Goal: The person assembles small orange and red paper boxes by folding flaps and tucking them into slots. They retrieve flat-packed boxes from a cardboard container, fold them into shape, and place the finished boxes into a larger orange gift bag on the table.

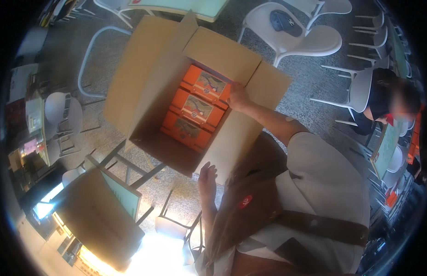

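A large open cardboard carton (149, 83) stands before me with its flaps spread outward. Inside it, several orange printed boxes lie in a row: a far one (208, 85), a middle one (195, 108) and a near one (185, 130). My right hand (239, 97) reaches over the carton's right side and grips the right end of the far orange box; part of its fingers is hidden. Beside the carton's near corner, my left hand (208, 179) is raised, fingers apart and holding nothing.
White chairs (287, 32) stand beyond the carton, one with a dark cap (285, 23) on it. Another cardboard box (98, 216) is at the lower left, near a bright glare. At the right, a person (392, 99) sits by a green-topped table (387, 142).
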Available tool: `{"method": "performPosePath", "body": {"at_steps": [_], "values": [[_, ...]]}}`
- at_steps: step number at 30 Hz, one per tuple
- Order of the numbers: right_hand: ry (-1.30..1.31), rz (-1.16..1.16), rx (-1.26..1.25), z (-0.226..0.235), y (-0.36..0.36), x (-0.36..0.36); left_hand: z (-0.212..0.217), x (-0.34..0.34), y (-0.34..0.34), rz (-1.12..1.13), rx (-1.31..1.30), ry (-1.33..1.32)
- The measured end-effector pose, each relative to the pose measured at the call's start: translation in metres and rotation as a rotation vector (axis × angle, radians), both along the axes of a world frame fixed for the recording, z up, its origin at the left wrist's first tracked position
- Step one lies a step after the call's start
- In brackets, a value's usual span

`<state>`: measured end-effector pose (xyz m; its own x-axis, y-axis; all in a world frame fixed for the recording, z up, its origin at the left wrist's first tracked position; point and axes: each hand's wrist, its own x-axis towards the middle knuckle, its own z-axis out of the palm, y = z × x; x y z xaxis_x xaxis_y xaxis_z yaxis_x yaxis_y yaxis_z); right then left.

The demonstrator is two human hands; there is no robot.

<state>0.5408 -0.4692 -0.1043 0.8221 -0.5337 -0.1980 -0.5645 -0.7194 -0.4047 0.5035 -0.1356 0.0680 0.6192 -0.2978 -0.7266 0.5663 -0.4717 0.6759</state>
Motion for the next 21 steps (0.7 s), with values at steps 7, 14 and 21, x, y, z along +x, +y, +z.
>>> {"method": "performPosePath", "body": {"at_steps": [7,14,21], "values": [[0.049,0.048,0.041,0.033,-0.01,-0.012,-0.016,0.019,-0.04,-0.151,-0.048,-0.128],[-0.227,-0.143,-0.047,0.054,-0.088,-0.02,-0.046,0.059,-0.057,-0.27,0.088,-0.288],[-0.17,0.08,-0.022,-0.015,-0.185,0.037,-0.075,0.074,-0.088,-0.361,0.145,-0.204]]}}
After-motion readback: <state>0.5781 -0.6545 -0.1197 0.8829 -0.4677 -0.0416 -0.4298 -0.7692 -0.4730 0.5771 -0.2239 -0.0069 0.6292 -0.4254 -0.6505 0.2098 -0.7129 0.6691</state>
